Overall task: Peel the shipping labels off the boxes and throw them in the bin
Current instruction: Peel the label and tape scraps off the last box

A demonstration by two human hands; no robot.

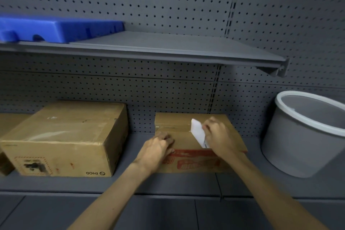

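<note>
Right hand (217,134), right of centre: pinching white paper label (198,132), half lifted, long axis running toward lower right, foot seemingly stuck to small cardboard box (188,160). Left hand (158,147), just left: fingers curled, pressing box top. Bin (306,136), smooth grey plastic, white rim, round, at right edge on same shelf (130,183); nearer right hand. Larger taped carton (65,140) at lower left.
</note>
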